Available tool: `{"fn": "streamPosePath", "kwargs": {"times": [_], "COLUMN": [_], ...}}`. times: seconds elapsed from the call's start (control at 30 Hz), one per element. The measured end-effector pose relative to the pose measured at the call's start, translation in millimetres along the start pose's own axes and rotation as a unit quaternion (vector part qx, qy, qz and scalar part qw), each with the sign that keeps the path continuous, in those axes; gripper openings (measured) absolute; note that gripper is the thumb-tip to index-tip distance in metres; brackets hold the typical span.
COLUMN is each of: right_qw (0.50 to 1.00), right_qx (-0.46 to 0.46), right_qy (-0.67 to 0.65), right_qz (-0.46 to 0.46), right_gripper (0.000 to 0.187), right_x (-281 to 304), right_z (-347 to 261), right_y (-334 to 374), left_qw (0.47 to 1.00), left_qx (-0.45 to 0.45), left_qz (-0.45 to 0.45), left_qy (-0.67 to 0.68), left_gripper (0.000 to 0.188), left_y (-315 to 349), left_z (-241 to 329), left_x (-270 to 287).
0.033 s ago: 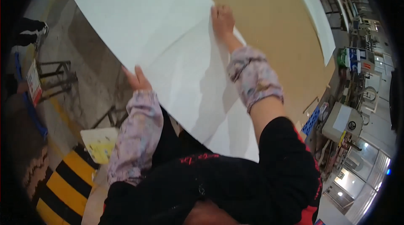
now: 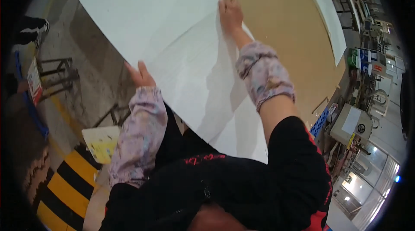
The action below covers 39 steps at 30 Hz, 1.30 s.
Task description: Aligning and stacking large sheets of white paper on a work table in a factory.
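A large white sheet point(image 2: 147, 19) slants across the middle, with soft bends and shadows on its near half. My left hand point(image 2: 142, 76) pinches its left edge, thumb on top and the other fingers mostly hidden beneath. Farther up, my right hand point(image 2: 231, 15) is closed on the opposite edge, its fingers curled around it. Under and beyond the sheet lies a broad tan board or tabletop point(image 2: 276, 23); which of the two I cannot tell.
Another white sheet point(image 2: 326, 11) lies along the board's far right rim. To the left are a metal stand point(image 2: 58, 73), a yellow-and-white panel point(image 2: 101, 140) and a black-and-yellow striped surface point(image 2: 71, 183). A person's shoe point(image 2: 45, 26) shows at far left. Machinery point(image 2: 352, 123) stands at right.
Both hands have shifted slightly up in the picture, the right one also a little to the right. The white sheet between them has moved slightly with them.
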State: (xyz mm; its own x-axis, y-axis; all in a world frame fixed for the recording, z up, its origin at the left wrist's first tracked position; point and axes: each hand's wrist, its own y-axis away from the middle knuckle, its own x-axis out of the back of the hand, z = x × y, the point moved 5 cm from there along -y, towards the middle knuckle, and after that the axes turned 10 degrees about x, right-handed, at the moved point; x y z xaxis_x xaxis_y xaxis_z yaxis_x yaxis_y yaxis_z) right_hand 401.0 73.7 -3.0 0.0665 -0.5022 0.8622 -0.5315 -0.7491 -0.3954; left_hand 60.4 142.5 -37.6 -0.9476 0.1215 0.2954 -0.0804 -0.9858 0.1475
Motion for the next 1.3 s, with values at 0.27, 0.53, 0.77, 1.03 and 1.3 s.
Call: {"fn": "streamPosePath", "kwargs": {"times": [0.27, 0.53, 0.77, 1.03, 1.3], "right_qw": [0.988, 0.963, 0.950, 0.925, 0.871], "right_qx": [0.023, -0.092, -0.122, -0.190, -0.293], "right_qy": [-0.120, -0.081, -0.148, -0.160, -0.254], "right_qz": [-0.091, -0.240, -0.246, -0.289, -0.301], "right_gripper": [0.037, 0.035, 0.032, 0.037, 0.034], "right_x": [45.4, 131.2, 127.8, 134.7, 128.1], "right_z": [45.3, 74.6, 88.1, 65.7, 76.6], "right_y": [37.5, 135.6, 149.9, 135.8, 153.4], "left_qw": [0.988, 0.920, 0.925, 0.922, 0.920], "left_qx": [0.099, 0.283, 0.289, 0.301, 0.299], "left_qz": [-0.017, -0.245, -0.243, -0.245, -0.252], "left_qy": [-0.116, 0.115, 0.039, 0.012, 0.007], "left_gripper": [0.066, 0.055, 0.048, 0.053, 0.054], "left_y": [5.0, 147.0, 173.6, 182.8, 184.6], "left_z": [-8.5, -2.5, -23.4, -16.7, -13.0], "left_x": [29.6, 47.2, 49.8, 56.8, 58.7]}}
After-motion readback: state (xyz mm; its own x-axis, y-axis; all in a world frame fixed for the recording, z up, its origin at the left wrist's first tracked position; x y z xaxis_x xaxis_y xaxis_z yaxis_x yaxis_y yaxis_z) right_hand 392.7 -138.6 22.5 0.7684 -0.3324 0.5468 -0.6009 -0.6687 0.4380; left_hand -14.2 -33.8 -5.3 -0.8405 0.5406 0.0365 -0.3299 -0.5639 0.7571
